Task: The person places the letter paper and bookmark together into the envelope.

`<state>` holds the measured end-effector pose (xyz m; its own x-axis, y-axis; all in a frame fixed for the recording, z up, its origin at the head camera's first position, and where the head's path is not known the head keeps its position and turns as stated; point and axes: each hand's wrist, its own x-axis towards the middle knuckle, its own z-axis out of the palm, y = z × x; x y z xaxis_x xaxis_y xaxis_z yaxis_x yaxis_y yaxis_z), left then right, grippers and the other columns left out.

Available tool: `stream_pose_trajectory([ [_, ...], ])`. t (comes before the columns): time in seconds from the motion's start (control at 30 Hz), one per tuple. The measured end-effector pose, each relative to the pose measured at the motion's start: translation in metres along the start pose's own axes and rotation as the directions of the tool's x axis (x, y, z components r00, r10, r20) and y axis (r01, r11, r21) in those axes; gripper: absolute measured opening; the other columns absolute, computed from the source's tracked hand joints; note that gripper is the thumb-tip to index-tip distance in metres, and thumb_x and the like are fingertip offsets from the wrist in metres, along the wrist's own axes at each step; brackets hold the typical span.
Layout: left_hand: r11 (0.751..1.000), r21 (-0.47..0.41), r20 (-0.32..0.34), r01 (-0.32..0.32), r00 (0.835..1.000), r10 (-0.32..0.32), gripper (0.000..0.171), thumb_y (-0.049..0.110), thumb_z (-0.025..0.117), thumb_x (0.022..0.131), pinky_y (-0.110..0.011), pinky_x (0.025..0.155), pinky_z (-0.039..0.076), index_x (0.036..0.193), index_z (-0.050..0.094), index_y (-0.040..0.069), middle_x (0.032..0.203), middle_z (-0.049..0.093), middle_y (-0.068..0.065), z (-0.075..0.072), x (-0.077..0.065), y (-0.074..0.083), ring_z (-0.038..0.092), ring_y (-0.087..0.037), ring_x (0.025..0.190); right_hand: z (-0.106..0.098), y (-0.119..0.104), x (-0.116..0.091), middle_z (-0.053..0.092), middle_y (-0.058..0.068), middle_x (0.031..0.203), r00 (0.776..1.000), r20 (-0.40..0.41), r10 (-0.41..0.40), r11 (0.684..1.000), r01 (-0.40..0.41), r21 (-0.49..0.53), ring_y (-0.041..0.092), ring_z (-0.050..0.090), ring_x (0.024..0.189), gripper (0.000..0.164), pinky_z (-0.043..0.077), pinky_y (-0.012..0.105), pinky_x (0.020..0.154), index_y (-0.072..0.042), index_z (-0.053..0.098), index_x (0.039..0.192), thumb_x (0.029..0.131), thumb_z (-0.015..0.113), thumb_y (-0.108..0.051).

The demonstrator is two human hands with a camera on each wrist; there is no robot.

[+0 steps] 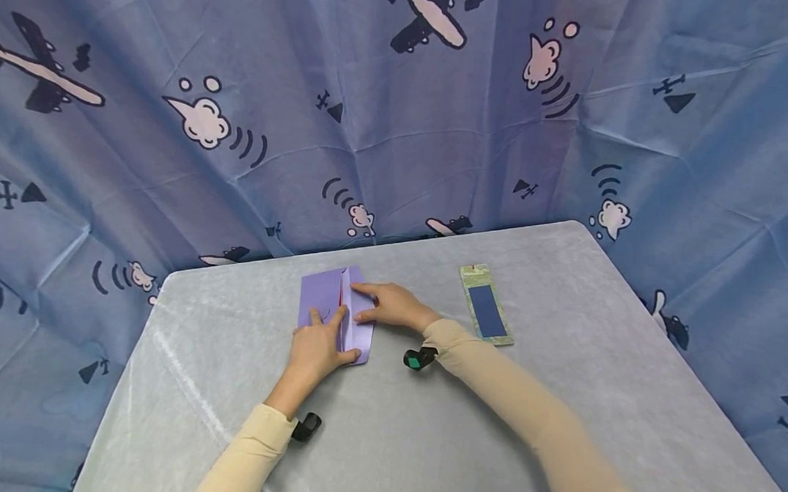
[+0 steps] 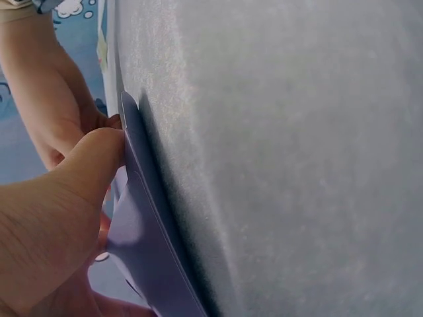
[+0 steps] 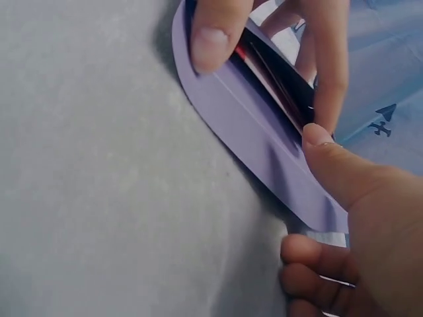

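Note:
A purple envelope lies on the table with its flap folded out to the right. Its mouth gapes, and something with a red edge and a dark part shows inside. My left hand spreads across it: the thumb presses the near end of the flap, the index finger lies by the mouth and another finger on the body. My right hand holds the flap side with thumb and index finger; its thumb is at the mouth, close to a left fingertip. Its other fingers curl outside the flap's edge.
A flat green-patterned packet with a dark blue panel lies to the right, beyond my right forearm. The pale grey table ends at the back against a blue curtain printed with planes. Small black cameras sit at both wrists.

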<state>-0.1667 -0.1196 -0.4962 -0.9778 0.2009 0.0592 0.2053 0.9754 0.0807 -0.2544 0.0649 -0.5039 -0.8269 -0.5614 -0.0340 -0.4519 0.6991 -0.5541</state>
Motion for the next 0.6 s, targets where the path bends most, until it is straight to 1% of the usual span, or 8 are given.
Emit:
stream_pose_trajectory([
  [0.03, 1.0, -0.001, -0.002, -0.001, 1.0, 0.001, 0.094, 0.062, 0.081, 0.067, -0.063, 0.081, 0.051, 0.145, 0.05, 0.018, 0.131, 0.051, -0.045, 0.0, 0.0, 0.0, 0.069, -0.045, 0.075, -0.002, 0.001, -0.002, 0.072, 0.01, 0.108, 1.0, -0.001, -0.009, 1.0, 0.009, 0.021, 0.019, 0.065, 0.09, 0.073, 0.05, 0.032, 0.081, -0.022, 0.046, 0.149, 0.086, 0.074, -0.044],
  [0.1, 1.0, -0.002, -0.003, -0.002, 1.0, 0.002, 0.094, 0.062, 0.081, 0.067, -0.063, 0.081, 0.051, 0.145, 0.05, 0.018, 0.132, 0.051, -0.045, -0.001, 0.0, 0.0, 0.069, -0.045, 0.075, -0.005, 0.004, -0.005, 0.068, 0.007, 0.086, 1.0, 0.003, -0.026, 0.997, 0.025, 0.068, 0.015, 0.056, 0.073, 0.072, 0.045, 0.027, 0.069, -0.021, 0.047, 0.149, 0.086, 0.075, -0.041],
  [0.13, 1.0, -0.003, 0.0, -0.002, 1.0, 0.002, 0.094, 0.062, 0.081, 0.067, -0.063, 0.082, 0.051, 0.145, 0.05, 0.018, 0.132, 0.05, -0.045, -0.001, 0.0, 0.0, 0.069, -0.045, 0.076, -0.007, 0.006, -0.007, 0.064, 0.006, 0.079, 0.999, 0.005, -0.032, 0.996, 0.032, 0.088, 0.013, 0.053, 0.069, 0.071, 0.042, 0.025, 0.066, -0.02, 0.047, 0.149, 0.086, 0.075, -0.04],
  [0.17, 1.0, -0.003, 0.003, -0.003, 1.0, 0.003, 0.094, 0.062, 0.081, 0.067, -0.063, 0.082, 0.051, 0.145, 0.05, 0.018, 0.132, 0.05, -0.045, -0.001, 0.0, 0.0, 0.069, -0.045, 0.076, -0.008, 0.007, -0.009, 0.062, 0.004, 0.075, 0.999, 0.005, -0.037, 0.993, 0.036, 0.109, 0.011, 0.051, 0.068, 0.071, 0.041, 0.023, 0.064, -0.02, 0.047, 0.148, 0.086, 0.075, -0.039],
  [0.23, 1.0, -0.006, 0.013, -0.005, 1.0, 0.005, 0.094, 0.062, 0.08, 0.068, -0.064, 0.083, 0.051, 0.145, 0.05, 0.017, 0.132, 0.05, -0.045, -0.001, 0.0, 0.0, 0.069, -0.045, 0.077, -0.011, 0.011, -0.012, 0.061, 0.002, 0.075, 0.999, 0.004, -0.042, 0.988, 0.041, 0.151, 0.008, 0.05, 0.068, 0.07, 0.041, 0.02, 0.063, -0.02, 0.048, 0.148, 0.086, 0.075, -0.037],
  [0.37, 1.0, -0.007, 0.023, -0.006, 1.0, 0.006, 0.094, 0.062, 0.08, 0.069, -0.064, 0.083, 0.051, 0.145, 0.05, 0.017, 0.133, 0.049, -0.046, -0.001, 0.0, 0.0, 0.07, -0.046, 0.079, -0.017, 0.018, -0.02, 0.066, 0.005, 0.084, 0.999, 0.0, -0.048, 0.975, 0.047, 0.219, 0.009, 0.054, 0.074, 0.067, 0.045, 0.022, 0.065, -0.019, 0.049, 0.147, 0.087, 0.075, -0.034],
  [0.43, 1.0, -0.008, 0.024, -0.002, 1.0, 0.002, 0.094, 0.062, 0.08, 0.069, -0.064, 0.084, 0.051, 0.146, 0.049, 0.018, 0.133, 0.049, -0.046, -0.001, 0.0, 0.0, 0.07, -0.047, 0.08, -0.021, 0.021, -0.026, 0.068, 0.007, 0.091, 0.999, -0.007, -0.047, 0.969, 0.047, 0.244, 0.011, 0.057, 0.078, 0.065, 0.047, 0.024, 0.067, -0.018, 0.05, 0.147, 0.088, 0.074, -0.032],
  [0.6, 1.0, -0.012, 0.029, 0.006, 1.0, -0.005, 0.095, 0.062, 0.08, 0.069, -0.063, 0.084, 0.051, 0.147, 0.048, 0.019, 0.134, 0.048, -0.045, 0.0, 0.0, -0.001, 0.069, -0.048, 0.082, -0.034, 0.031, -0.043, 0.07, 0.007, 0.102, 0.999, -0.031, -0.017, 0.964, 0.025, 0.266, 0.015, 0.062, 0.088, 0.061, 0.05, 0.03, 0.078, -0.022, 0.051, 0.145, 0.089, 0.073, -0.031],
])
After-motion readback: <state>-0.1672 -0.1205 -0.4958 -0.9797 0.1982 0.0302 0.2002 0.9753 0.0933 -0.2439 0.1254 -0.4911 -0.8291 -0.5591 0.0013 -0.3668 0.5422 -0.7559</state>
